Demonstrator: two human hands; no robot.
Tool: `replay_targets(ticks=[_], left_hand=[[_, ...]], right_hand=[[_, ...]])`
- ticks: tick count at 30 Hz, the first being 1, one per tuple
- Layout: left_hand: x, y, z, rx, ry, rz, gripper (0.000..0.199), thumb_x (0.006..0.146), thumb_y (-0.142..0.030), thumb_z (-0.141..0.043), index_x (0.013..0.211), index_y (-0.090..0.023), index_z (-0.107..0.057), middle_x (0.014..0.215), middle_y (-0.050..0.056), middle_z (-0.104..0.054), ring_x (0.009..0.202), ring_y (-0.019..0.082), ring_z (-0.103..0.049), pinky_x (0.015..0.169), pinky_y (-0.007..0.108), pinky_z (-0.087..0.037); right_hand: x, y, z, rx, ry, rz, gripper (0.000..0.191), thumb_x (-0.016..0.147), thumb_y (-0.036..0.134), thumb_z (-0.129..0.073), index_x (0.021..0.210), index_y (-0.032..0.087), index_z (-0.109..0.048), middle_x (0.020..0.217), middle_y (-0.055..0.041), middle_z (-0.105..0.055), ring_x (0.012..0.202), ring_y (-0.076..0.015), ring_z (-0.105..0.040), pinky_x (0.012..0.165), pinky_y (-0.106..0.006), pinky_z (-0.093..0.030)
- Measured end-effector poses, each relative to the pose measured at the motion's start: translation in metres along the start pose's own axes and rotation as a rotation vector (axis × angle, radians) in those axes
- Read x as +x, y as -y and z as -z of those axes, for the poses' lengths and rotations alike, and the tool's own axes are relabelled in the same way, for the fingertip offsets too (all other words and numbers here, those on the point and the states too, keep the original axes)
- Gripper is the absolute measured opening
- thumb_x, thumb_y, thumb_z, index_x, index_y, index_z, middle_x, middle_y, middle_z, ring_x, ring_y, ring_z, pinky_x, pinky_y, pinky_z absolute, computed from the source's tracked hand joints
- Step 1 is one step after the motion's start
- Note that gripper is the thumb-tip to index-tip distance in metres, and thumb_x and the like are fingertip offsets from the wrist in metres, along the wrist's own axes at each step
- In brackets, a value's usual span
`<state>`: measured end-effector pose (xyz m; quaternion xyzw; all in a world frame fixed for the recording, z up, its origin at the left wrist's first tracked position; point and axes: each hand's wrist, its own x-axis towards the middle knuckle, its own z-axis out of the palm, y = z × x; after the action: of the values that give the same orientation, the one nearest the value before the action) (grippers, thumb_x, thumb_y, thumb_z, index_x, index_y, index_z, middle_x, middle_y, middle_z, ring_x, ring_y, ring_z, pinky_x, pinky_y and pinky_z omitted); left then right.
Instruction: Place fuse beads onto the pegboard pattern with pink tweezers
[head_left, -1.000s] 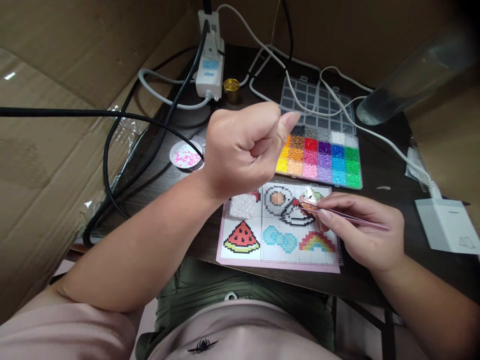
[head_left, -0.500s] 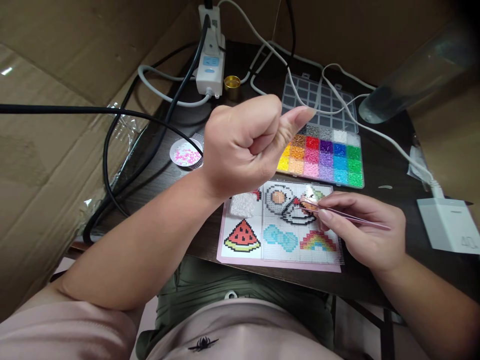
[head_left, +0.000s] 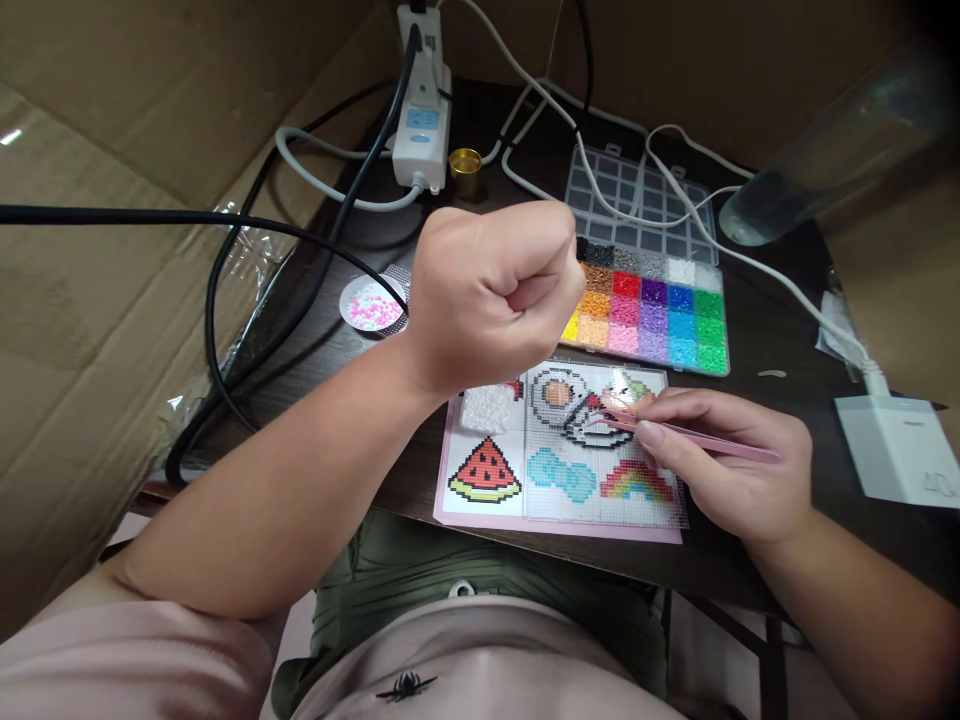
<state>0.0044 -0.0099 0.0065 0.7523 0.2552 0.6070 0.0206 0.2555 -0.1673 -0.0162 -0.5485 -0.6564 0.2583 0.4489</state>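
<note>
Our right hand (head_left: 731, 465) pinches the pink tweezers (head_left: 686, 435), their tips down on the pegboard (head_left: 592, 440) at the dark-outlined figure beside the egg. Our left hand (head_left: 491, 295) is clenched in a fist, raised above the table and holding nothing we can see. The bead box (head_left: 645, 300) lies open just behind the board. We judge that a nudge from the tweezers or a drop of the raised fist could knock loose beads off their pegs.
</note>
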Motion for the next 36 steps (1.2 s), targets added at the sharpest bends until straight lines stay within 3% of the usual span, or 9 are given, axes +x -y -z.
replay_targets(ticks=[5,9,15,19,22,26,29,32,36], left_hand=[[0.005,-0.001,0.0,-0.15,-0.018,-0.076,0.057,0.108,-0.009,-0.07,0.08,-0.023,-0.022,0.067,-0.006,-0.013,0.051,0.006,-0.019,0.045,0.031,-0.02],[0.008,0.001,0.002,-0.218,0.02,-0.12,0.055,0.095,0.008,-0.064,0.083,-0.023,-0.021,0.07,-0.006,-0.013,0.053,0.007,-0.017,0.048,0.031,-0.022],[0.005,0.008,0.002,-0.094,0.029,-0.074,0.061,0.111,-0.023,-0.074,0.078,-0.025,-0.023,0.065,-0.007,-0.008,0.049,0.008,-0.014,0.044,0.033,-0.029],[0.009,0.009,0.0,-0.219,0.001,-0.146,0.057,0.105,-0.007,-0.07,0.08,-0.024,-0.022,0.064,-0.007,-0.011,0.047,0.007,-0.016,0.045,0.032,-0.027],[0.01,0.009,-0.001,-0.222,0.003,-0.164,0.056,0.102,-0.004,-0.069,0.081,-0.024,-0.022,0.066,-0.007,-0.012,0.047,0.008,-0.019,0.046,0.032,-0.028],[0.006,0.012,0.0,-0.162,0.006,-0.153,0.056,0.108,-0.014,-0.072,0.08,-0.025,-0.024,0.067,-0.007,-0.01,0.048,0.009,-0.019,0.047,0.032,-0.032],[0.003,0.012,0.0,-0.076,0.038,-0.083,0.059,0.115,-0.028,-0.072,0.077,-0.025,-0.026,0.067,-0.006,-0.008,0.049,0.009,-0.018,0.048,0.032,-0.034],[0.002,0.009,0.001,-0.097,0.027,-0.078,0.062,0.118,-0.03,-0.071,0.077,-0.024,-0.025,0.067,-0.006,-0.008,0.049,0.008,-0.017,0.049,0.032,-0.033],[0.003,0.006,0.002,-0.096,0.019,-0.077,0.064,0.121,-0.035,-0.07,0.076,-0.024,-0.025,0.067,-0.006,-0.01,0.049,0.008,-0.019,0.047,0.031,-0.032]], right_hand=[[0.004,0.001,0.0,0.038,0.049,0.067,0.008,0.101,0.027,-0.105,0.101,0.031,-0.099,0.093,-0.0048,-0.096,0.078,-0.0259,-0.093,0.073,-0.033,-0.08],[0.008,0.0,0.004,0.037,0.08,0.121,0.004,0.101,0.026,-0.104,0.1,0.029,-0.1,0.094,-0.0068,-0.096,0.082,-0.0266,-0.095,0.077,-0.034,-0.082],[0.007,0.002,0.008,0.092,0.091,0.086,0.011,0.103,0.022,-0.102,0.111,0.029,-0.102,0.103,-0.0081,-0.099,0.091,-0.0278,-0.098,0.085,-0.034,-0.084],[0.006,0.005,0.008,0.069,0.098,0.098,0.026,0.103,0.013,-0.099,0.121,0.032,-0.101,0.112,-0.0077,-0.101,0.092,-0.028,-0.099,0.085,-0.035,-0.085],[0.008,0.004,0.009,0.024,0.108,0.163,0.021,0.103,0.015,-0.098,0.117,0.031,-0.101,0.108,-0.0092,-0.1,0.093,-0.0312,-0.1,0.086,-0.04,-0.086],[0.008,0.002,0.008,-0.016,0.099,0.242,0.012,0.104,0.02,-0.099,0.11,0.028,-0.102,0.105,-0.0104,-0.1,0.095,-0.0323,-0.1,0.088,-0.041,-0.088],[0.006,0.001,0.006,-0.02,0.089,0.287,0.022,0.103,0.012,-0.095,0.113,0.031,-0.103,0.103,-0.0075,-0.1,0.089,-0.0301,-0.1,0.09,-0.041,-0.088],[0.005,0.002,0.003,-0.005,0.089,0.336,0.035,0.102,0.003,-0.091,0.118,0.032,-0.103,0.104,-0.006,-0.101,0.086,-0.0289,-0.1,0.091,-0.039,-0.088],[0.005,0.0,0.002,-0.007,0.09,0.314,0.032,0.101,0.006,-0.096,0.116,0.032,-0.103,0.1,-0.0055,-0.1,0.082,-0.0301,-0.1,0.088,-0.04,-0.088]])
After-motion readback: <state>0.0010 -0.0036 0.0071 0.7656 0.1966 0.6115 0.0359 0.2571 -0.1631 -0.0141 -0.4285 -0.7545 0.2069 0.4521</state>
